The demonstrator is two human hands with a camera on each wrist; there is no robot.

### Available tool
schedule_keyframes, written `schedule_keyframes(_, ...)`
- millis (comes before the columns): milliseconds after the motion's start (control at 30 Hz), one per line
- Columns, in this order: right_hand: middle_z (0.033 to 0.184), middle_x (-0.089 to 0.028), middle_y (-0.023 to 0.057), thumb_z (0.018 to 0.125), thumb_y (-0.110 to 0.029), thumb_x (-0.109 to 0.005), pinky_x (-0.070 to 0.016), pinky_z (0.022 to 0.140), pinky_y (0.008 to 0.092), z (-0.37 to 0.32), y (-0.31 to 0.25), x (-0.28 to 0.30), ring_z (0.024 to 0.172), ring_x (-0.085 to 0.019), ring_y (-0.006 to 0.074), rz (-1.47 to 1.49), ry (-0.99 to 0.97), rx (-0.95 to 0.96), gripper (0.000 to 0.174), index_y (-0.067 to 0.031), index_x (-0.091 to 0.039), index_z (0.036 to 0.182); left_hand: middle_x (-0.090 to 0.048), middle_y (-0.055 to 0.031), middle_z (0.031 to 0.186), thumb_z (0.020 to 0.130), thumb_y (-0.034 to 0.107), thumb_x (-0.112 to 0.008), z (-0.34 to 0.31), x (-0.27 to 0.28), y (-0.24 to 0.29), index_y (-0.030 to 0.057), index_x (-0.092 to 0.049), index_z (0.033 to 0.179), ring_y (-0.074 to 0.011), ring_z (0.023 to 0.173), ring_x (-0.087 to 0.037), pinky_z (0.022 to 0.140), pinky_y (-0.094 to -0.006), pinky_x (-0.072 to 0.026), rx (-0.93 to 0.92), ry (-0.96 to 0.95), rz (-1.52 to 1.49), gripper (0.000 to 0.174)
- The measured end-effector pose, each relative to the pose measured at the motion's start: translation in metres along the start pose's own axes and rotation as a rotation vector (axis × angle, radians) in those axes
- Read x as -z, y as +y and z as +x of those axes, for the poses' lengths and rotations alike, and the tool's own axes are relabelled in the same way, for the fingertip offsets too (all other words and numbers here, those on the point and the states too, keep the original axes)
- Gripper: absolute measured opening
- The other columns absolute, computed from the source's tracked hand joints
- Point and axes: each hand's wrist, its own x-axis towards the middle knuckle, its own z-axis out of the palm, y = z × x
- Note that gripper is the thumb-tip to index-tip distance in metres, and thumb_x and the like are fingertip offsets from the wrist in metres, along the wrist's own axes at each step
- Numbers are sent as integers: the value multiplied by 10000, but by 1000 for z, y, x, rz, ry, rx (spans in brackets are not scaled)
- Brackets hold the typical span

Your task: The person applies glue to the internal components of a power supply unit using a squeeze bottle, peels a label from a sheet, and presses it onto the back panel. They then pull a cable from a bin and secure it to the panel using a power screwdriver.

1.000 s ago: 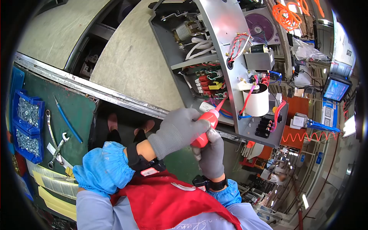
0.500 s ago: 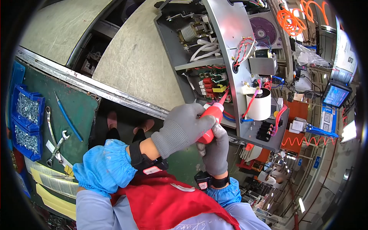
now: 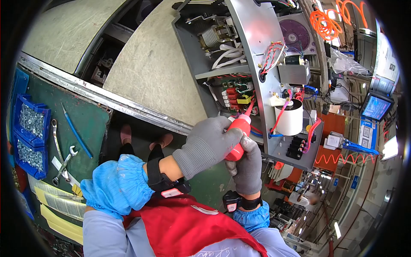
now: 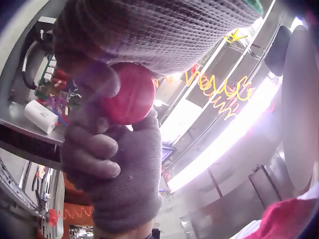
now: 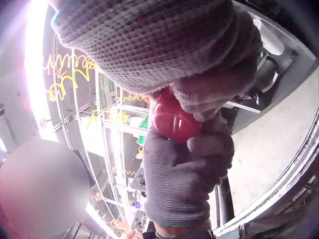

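A red bottle (image 3: 241, 136) is held tilted in both grey-gloved hands, its narrow red nozzle pointing up into the open metal cabinet (image 3: 274, 64), near red and yellow parts (image 3: 244, 99). The left hand (image 3: 208, 143) grips the bottle from the left, thumb across it. Fingers of the right hand (image 3: 249, 168) curl round its lower right side. In the left wrist view the bottle's round base (image 4: 130, 94) shows between the left hand (image 4: 154, 35) and right hand (image 4: 124, 174). The right wrist view shows the base (image 5: 175, 119) too. Where the nozzle tip ends, I cannot tell.
Blue bins (image 3: 31, 137) of small metal hardware, wrenches (image 3: 64, 167) and a blue-handled tool (image 3: 77, 132) lie on the green surface at left. A white cylinder (image 3: 290, 118) and wires project from the cabinet's right side. A pale worktop (image 3: 150, 68) lies beyond the metal edge.
Both hands and the bottle have shifted right in the head view, and the cabinet also appears slightly further right. Both hands still grip the bottle, with its nozzle still toward the cabinet parts.
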Motion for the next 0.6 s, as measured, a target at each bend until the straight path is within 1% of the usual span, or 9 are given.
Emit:
schedule_keyframes(100,568,-511,7,949,-403,-479,-307,368,225,1,1,8,414,-450,75,-15,-98,24,360,-60,-573,890,-649,-153,789,917,264,-569,-3,-3,0,-47,-661,1077,-201,651,-637,621,-344,-505,6,8,-19,361)
schedule_keyframes(200,562,-511,4,942,-409,-485,-298,370,223,-5,0,6,405,-437,73,-39,-59,9,366,-60,-575,882,-622,-133,759,925,262,-558,-8,-5,-1,-48,-647,1090,-182,574,-601,569,-331,-490,23,-4,-59,363)
schedule_keyframes(267,565,-516,5,937,-414,-490,-295,372,220,-7,-1,7,402,-430,71,-31,-68,1,370,-58,-575,881,-603,-125,741,928,260,-553,-10,-6,-2,-49,-637,1086,-175,530,-576,539,-326,-478,24,-23,-99,357)
schedule_keyframes(367,570,-519,7,933,-417,-493,-290,371,219,-6,-1,10,400,-425,70,-44,-62,22,373,-56,-575,888,-592,-124,742,925,256,-552,-11,-10,-1,-37,-631,1063,-173,569,-591,564,-329,-482,-6,2,-122,334)
schedule_keyframes(467,575,-519,10,931,-421,-493,-287,371,222,-3,1,12,401,-424,73,-45,-49,40,376,-56,-574,896,-597,-146,762,923,256,-553,-7,-13,-3,-31,-634,1016,-209,643,-615,615,-347,-489,-47,34,-51,312)
schedule_keyframes(600,585,-519,18,929,-430,-489,-287,373,228,-4,5,9,406,-422,81,-1,-11,28,382,-58,-575,901,-600,-171,783,917,266,-558,-4,-13,-4,-29,-639,1004,-262,712,-618,670,-373,-489,-68,23,-31,318)
